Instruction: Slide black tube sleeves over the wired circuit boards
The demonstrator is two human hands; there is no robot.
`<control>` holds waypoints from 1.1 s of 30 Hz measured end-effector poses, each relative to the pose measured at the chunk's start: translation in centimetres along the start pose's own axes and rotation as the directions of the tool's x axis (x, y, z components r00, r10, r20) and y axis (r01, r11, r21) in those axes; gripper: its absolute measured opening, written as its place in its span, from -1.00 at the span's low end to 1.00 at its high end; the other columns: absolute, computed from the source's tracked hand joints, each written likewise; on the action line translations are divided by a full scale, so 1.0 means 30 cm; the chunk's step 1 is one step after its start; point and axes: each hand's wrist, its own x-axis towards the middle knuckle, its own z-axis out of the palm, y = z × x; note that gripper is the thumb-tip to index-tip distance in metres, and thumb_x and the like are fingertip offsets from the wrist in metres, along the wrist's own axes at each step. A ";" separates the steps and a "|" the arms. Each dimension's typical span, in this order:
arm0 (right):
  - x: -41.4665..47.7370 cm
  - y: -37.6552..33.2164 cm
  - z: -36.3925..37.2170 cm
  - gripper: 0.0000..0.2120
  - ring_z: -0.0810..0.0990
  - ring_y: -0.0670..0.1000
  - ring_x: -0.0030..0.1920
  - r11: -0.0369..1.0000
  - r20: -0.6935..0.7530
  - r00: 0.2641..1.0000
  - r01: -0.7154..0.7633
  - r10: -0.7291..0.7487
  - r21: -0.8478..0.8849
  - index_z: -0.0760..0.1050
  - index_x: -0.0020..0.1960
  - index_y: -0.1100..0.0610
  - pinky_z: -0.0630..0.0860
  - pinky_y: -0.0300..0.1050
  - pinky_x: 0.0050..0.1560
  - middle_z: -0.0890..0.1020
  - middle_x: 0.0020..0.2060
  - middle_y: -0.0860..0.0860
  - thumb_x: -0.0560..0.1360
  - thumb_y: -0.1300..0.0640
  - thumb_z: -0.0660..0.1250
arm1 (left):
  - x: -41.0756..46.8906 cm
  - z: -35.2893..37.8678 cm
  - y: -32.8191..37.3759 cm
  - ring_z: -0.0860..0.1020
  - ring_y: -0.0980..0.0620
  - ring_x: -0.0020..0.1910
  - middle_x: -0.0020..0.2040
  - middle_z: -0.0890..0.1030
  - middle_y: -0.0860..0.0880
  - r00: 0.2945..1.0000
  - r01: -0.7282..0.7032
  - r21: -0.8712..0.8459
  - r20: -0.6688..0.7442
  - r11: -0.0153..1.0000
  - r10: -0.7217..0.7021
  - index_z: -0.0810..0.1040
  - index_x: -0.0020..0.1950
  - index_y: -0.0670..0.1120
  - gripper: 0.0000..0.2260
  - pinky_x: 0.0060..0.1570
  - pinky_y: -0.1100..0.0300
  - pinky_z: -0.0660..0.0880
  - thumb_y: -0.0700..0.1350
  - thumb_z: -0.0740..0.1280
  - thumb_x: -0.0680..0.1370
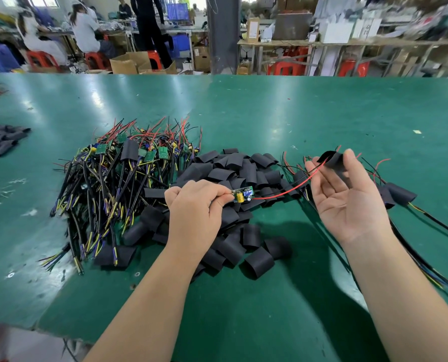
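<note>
Head view: the person's left hand (194,212) is held knuckles up over a heap of loose black sleeves (233,173) on the green table (296,113). Its thumb and forefinger pinch the near end of a small green circuit board (242,195), and the other fingers are curled under. The board carries a yellow capacitor and is held just above the heap. A red wire (283,192) runs from the board up and to the right, to the right hand (348,199). That hand is raised with its palm towards the camera, and it pinches one black sleeve (333,159) between the thumb and the bent fingertips. The sleeve is apart from the board. A tangled pile of wired boards (118,173) lies left of the heap. A few sleeved boards (397,195) lie to the right, behind the right hand. More sleeves (1,142) lie at the far left edge.
</note>
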 end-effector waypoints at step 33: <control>-0.053 0.107 0.000 -0.69 0.65 -0.06 -0.25 0.883 0.483 0.850 0.047 0.210 -0.467 0.52 -0.02 0.19 0.60 -0.23 -0.20 0.69 -0.25 0.03 0.24 0.29 0.42 | 0.003 0.006 0.018 0.42 0.26 -0.33 -0.34 0.55 0.15 0.997 0.076 -0.286 0.035 0.955 -0.069 0.63 -0.17 0.08 -0.94 -0.04 -0.05 0.35 -0.02 0.36 0.45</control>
